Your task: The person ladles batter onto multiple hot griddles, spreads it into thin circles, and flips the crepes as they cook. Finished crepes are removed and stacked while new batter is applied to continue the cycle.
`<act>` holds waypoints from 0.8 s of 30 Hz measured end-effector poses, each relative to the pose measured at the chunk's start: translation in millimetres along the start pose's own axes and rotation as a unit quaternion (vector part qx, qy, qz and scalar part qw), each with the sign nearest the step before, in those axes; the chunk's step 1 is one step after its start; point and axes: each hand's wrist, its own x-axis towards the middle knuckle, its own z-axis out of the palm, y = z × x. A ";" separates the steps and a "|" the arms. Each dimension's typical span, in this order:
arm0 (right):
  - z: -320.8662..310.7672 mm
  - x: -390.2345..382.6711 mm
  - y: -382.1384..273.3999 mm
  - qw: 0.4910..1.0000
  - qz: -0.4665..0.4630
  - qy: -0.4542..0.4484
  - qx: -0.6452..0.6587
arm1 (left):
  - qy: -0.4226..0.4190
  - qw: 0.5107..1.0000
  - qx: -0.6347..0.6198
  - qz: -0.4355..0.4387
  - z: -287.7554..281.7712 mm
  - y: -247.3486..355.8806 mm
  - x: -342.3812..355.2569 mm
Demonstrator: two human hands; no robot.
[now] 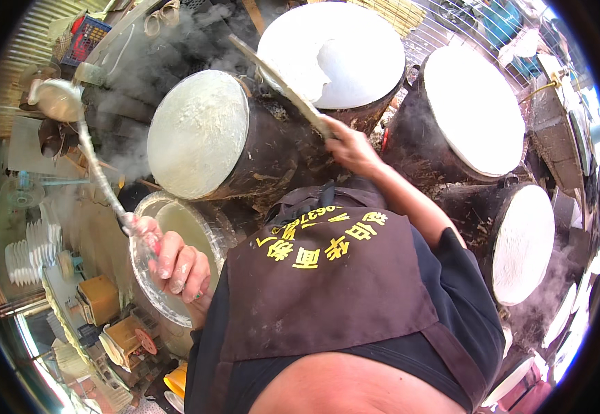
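Note:
My left hand (176, 265), dusted with white residue, is closed around the handle of a long ladle (100, 172). The ladle's bowl reaches out to the far left. Just beneath that hand stands a bucket (209, 231) with a whitish coating and pale liquid inside. My right hand (355, 148) grips one end of a long flat stick (279, 83), which slants away to the far left. Its tip passes over the gap between a dark drum with a lumpy white top (200, 134) and another with a white round top (365, 52), partly bare and smoother.
More dark drums with white round tops (476, 110) (523, 245) curve around to the right. Steam drifts at the left and lower right. At far left are a blue crate (86, 40), a fan (25, 190) and white stacked pieces (31, 252). Yellowish boxes (98, 300) stand at lower left.

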 end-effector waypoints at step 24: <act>-12.3 -77.1 27.3 0.964 0.122 0.222 -0.084 | -0.395 0.911 0.106 0.061 121.7 40.4 7.8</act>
